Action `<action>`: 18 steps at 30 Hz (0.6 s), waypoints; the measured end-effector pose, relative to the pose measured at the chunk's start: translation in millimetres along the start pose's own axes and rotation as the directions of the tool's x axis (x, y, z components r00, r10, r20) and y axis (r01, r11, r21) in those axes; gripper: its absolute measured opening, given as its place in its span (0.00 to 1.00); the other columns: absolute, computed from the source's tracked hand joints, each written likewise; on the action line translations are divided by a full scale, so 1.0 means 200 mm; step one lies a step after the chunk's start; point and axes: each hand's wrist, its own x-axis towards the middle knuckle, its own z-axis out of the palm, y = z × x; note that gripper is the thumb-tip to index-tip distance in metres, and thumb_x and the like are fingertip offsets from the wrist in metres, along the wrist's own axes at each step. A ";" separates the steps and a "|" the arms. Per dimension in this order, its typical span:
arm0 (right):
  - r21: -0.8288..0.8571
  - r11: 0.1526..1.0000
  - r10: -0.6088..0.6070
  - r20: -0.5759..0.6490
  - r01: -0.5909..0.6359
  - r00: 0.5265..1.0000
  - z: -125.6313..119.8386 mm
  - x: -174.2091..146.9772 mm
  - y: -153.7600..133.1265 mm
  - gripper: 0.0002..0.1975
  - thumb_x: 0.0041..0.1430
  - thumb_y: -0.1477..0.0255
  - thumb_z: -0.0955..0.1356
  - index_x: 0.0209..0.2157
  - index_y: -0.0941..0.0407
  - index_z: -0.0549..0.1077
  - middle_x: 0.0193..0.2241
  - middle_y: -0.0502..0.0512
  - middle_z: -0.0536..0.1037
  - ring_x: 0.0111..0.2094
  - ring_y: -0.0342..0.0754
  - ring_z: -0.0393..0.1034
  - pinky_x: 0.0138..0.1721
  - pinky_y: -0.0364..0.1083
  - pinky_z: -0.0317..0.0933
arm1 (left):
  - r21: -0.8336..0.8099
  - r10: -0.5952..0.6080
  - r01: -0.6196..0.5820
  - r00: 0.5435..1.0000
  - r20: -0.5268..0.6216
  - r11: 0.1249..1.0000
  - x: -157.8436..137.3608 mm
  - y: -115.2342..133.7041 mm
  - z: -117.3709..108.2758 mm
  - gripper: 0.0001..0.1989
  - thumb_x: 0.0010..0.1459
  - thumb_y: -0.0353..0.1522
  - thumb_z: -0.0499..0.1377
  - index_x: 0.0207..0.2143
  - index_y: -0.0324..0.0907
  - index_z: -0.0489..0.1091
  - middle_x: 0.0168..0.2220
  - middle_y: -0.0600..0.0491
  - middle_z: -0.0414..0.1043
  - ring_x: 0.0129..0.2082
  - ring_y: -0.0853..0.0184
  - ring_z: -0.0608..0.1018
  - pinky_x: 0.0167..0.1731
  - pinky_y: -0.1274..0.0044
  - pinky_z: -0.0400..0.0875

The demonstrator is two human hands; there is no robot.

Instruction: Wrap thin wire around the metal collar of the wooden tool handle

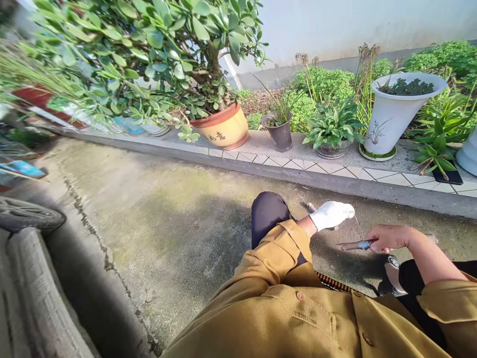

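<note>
My left hand (331,215), in a white knit glove, is held low over the concrete with its fingers closed. A thin pale strand (357,220) hangs from its fingertips; what else it may hold is hidden. To the right, my bare right hand (389,237) is wrapped round a stick-like tool (348,246) with a brown shaft and a blue-grey binding near the fingers. The tool's brown end points left, below the glove. Its kind does not show. Small bits of debris (310,205) lie on the ground beside the gloved hand.
A tiled ledge (290,161) runs across ahead, bearing a yellow pot (223,127) with a large succulent, a small dark pot (280,134), a leafy plant (335,129) and a tall white planter (395,117). A tyre (30,213) and a grey log-like object (44,293) are at left.
</note>
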 end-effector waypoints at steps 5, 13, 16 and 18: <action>0.211 0.928 -0.242 -0.282 0.306 0.929 -0.07 -0.17 -0.01 0.25 0.52 0.47 0.73 0.38 0.55 0.79 0.26 0.50 0.73 0.29 0.46 0.66 0.32 0.44 0.62 | -0.005 -0.028 0.028 1.000 -0.002 1.000 0.02 -0.04 0.01 0.16 0.69 0.37 0.51 0.45 0.40 0.77 0.42 0.49 0.78 0.42 0.63 0.77 0.44 0.76 0.69; 0.285 0.933 0.104 -0.797 0.218 0.595 -0.17 -0.09 0.20 0.24 0.55 0.46 0.68 0.29 0.54 0.71 0.24 0.53 0.72 0.26 0.47 0.65 0.29 0.46 0.60 | 0.100 0.137 -0.149 0.984 0.114 0.984 0.06 -0.08 0.16 0.14 0.69 0.40 0.53 0.43 0.46 0.76 0.40 0.51 0.79 0.35 0.64 0.76 0.34 0.74 0.62; 0.125 0.983 0.180 -0.786 -0.133 0.592 -0.19 -0.01 0.24 0.15 0.60 0.56 0.65 0.31 0.54 0.73 0.23 0.55 0.74 0.26 0.51 0.69 0.30 0.48 0.59 | 0.126 0.162 -0.175 0.981 0.110 0.976 0.06 -0.08 0.17 0.14 0.69 0.40 0.52 0.43 0.47 0.75 0.41 0.51 0.80 0.36 0.63 0.76 0.34 0.74 0.61; 0.021 0.958 0.206 -0.747 -0.287 0.632 -0.18 0.02 0.23 0.12 0.60 0.61 0.65 0.32 0.54 0.75 0.25 0.57 0.77 0.28 0.54 0.71 0.31 0.48 0.59 | 0.154 0.168 -0.188 0.977 0.133 0.970 0.04 -0.06 0.16 0.13 0.69 0.39 0.52 0.42 0.48 0.75 0.40 0.52 0.80 0.35 0.64 0.76 0.34 0.74 0.61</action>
